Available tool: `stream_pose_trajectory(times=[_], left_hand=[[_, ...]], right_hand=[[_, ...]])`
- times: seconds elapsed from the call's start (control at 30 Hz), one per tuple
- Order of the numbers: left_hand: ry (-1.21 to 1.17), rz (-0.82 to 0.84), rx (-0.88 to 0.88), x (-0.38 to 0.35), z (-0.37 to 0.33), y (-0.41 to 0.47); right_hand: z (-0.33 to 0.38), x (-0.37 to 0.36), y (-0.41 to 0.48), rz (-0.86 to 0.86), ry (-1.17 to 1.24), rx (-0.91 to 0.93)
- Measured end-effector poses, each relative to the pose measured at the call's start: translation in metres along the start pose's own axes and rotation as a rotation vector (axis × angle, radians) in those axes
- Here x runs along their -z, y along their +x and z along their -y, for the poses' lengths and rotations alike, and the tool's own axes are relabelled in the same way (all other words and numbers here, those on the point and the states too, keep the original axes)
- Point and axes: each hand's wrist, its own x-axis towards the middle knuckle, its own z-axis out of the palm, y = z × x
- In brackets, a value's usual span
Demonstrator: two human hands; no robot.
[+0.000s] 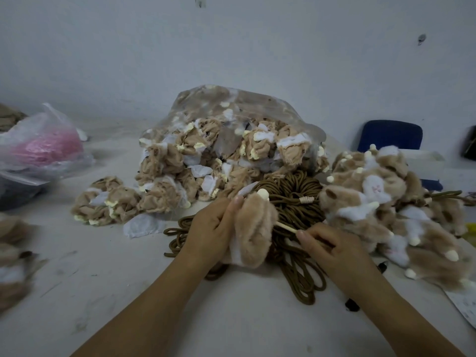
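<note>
Plush skin [253, 228], stick [286, 227] above cords [296, 191], near pile [381, 202]

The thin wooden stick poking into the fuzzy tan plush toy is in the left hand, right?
No, the hand is wrong. The head view shows the right hand pinching the thin pale wooden stick that pokes into the fuzzy tan plush toy; the left hand grips the toy.

A clear bag [257, 101] of inside-out skins [164, 161] sits mid-frame, brown cords [291, 191] coiled before it. Plush toys [386, 202] heap at right, a pink-filled bag [43, 145] at left, a blue chair [390, 135] upper right.
</note>
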Motion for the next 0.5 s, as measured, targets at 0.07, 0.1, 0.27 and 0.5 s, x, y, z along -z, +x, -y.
stream_pose_trajectory(times=[0.07,0.1,0.27,0.5], left_hand=[[0.106,0.000,-0.079,-0.001,0.000,0.001],[0.156,0.002,-0.111,-0.001,0.000,0.001],[0.175,-0.023,-0.131,-0.002,-0.002,0.002],[0.107,0.023,-0.075,-0.006,-0.011,-0.003]], right_hand=[[0.001,-0.001,0.000,0.033,-0.067,0.008],[0.001,-0.002,0.000,0.064,-0.100,0.023],[-0.002,0.001,0.000,0.150,-0.318,0.074],[0.003,-0.004,-0.003,0.090,-0.213,0.030]])
